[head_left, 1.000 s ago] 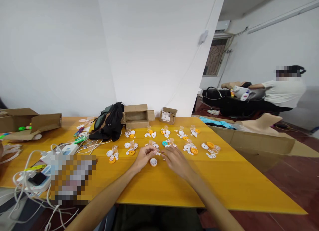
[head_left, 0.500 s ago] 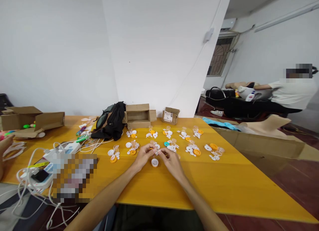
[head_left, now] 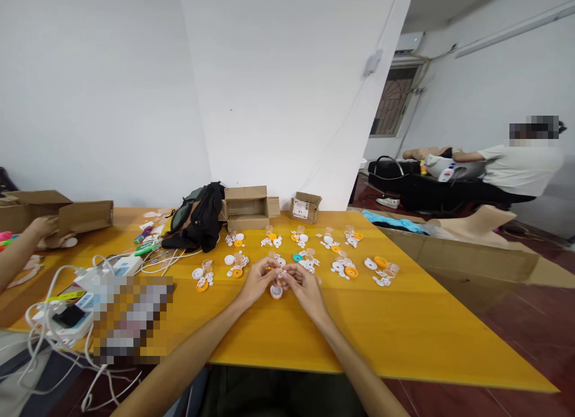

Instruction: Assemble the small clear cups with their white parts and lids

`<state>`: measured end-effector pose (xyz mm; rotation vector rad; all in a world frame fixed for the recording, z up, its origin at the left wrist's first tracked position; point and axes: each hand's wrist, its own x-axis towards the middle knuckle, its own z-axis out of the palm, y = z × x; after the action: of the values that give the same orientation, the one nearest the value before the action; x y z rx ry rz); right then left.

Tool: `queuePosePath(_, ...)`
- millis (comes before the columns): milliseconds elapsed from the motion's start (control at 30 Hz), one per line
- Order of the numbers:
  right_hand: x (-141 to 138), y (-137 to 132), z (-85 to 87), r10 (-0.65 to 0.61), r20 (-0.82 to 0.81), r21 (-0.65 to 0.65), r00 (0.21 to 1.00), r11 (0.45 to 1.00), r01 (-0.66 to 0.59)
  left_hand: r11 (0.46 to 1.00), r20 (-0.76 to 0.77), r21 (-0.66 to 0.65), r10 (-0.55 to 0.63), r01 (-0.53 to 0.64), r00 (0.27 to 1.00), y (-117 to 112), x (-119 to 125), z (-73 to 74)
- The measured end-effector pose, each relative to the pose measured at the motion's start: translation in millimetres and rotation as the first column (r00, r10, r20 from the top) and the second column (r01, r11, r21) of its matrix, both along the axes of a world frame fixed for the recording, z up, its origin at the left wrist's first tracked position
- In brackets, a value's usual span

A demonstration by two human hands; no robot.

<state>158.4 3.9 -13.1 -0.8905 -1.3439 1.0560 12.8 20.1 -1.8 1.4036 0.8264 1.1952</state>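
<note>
My left hand [head_left: 257,281] and my right hand [head_left: 304,286] meet over the yellow table [head_left: 404,339], fingertips pinched together around a small white part [head_left: 280,274] too small to name. A white round cap [head_left: 276,292] lies on the table just below my fingers. Beyond my hands lie several little groups of white and orange plastic parts [head_left: 345,268] with small clear cups, plus one teal ring [head_left: 297,257].
Open cardboard boxes [head_left: 246,207] and a black bag [head_left: 200,219] stand at the table's back. White cables and a power strip [head_left: 108,270] crowd the left. Another person's hand [head_left: 42,226] touches a box at far left. A seated person [head_left: 521,168] is at the right rear.
My right hand has come in from the right to join my left hand, and both now pinch the small part. At far left, another person's hand has reached up to the cardboard box.
</note>
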Motion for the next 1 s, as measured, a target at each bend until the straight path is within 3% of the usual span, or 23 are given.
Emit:
queuePosePath(367,4.4,2.7,-5.0,-0.012,-0.095,-0.073,0.995,0.997,0.005,1.000,-0.058,0.024,0.008,-0.007,0.998,-0.1,-1.6,-3.1)
queuePosePath(567,5.8,3.0,-4.3,-0.032,-0.085,-0.067,0.996,0.997,0.026,0.996,-0.065,0.070,0.059,-0.054,0.996,-1.2,-2.0,-0.4)
queuePosePath(800,7.4,3.1,-4.7,-0.037,-0.071,-0.042,0.997,0.999,0.034,0.998,-0.038,0.054,0.036,-0.034,0.999,-1.3,-2.1,0.1)
queuePosePath(1000,7.7,2.2,-3.2,-0.038,-0.081,-0.060,0.996,0.998,0.033,0.986,-0.080,0.141,0.103,-0.091,0.992,-2.4,-3.6,1.4)
